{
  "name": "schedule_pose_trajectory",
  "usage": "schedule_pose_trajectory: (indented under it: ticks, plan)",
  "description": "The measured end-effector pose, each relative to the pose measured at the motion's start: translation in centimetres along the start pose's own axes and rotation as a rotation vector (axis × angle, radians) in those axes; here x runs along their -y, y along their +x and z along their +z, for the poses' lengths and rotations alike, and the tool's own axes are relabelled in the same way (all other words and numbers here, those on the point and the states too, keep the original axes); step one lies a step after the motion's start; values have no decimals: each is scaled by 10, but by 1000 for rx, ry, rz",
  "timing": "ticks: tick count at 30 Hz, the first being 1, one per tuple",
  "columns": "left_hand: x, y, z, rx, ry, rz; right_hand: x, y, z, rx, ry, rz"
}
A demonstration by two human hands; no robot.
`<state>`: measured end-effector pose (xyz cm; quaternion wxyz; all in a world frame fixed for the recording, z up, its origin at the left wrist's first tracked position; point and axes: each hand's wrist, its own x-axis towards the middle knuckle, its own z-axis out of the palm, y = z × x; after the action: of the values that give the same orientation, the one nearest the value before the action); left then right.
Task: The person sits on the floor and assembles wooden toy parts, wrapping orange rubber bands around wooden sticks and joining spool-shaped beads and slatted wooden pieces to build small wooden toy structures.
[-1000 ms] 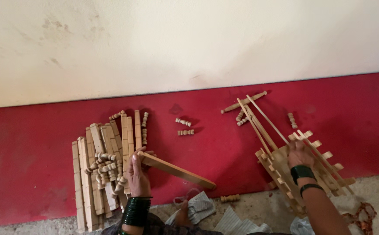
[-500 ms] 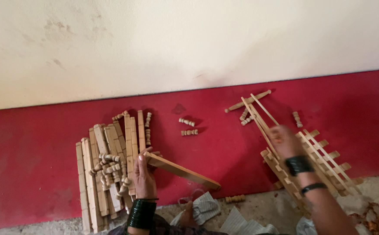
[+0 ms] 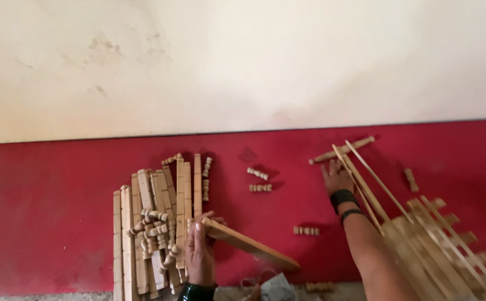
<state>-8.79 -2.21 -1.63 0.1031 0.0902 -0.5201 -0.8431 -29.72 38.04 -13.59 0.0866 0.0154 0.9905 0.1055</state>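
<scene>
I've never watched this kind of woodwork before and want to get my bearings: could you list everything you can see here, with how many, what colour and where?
flat wooden slats: a pile, too overlapped to count, pale wood, on the red floor at lower left
small turned spindles: many, pale wood, heaped on the slat pile; a few loose ones on the floor in the middle
single slat: one, pale wood, gripped at one end, angled to the lower right
wooden lattice frame: one, pale wood, lower right, with long thin sticks jutting up-left
red floor: one strip across the middle
wall: cream, stained, upper half
left hand: holds the single slat, dark bangles at the wrist
right hand: reaching by the thin sticks, dark wristbands
</scene>
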Motion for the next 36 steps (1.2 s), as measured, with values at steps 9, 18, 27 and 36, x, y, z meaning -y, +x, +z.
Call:
schedule_pose_trajectory:
  ticks: [9,18,27,36]
  plan:
    - [7,8,-3,-21,-3,-63,-2,14,16,-62,65,21]
    - [2,2,-4,3,-12,-43,114,-13,24,-366,581,-455]
    - [7,5,-6,2,-8,-67,75,7,-3,87,416,160]
    - [8,3,-7,5,5,-34,210,-37,18,-327,572,-501]
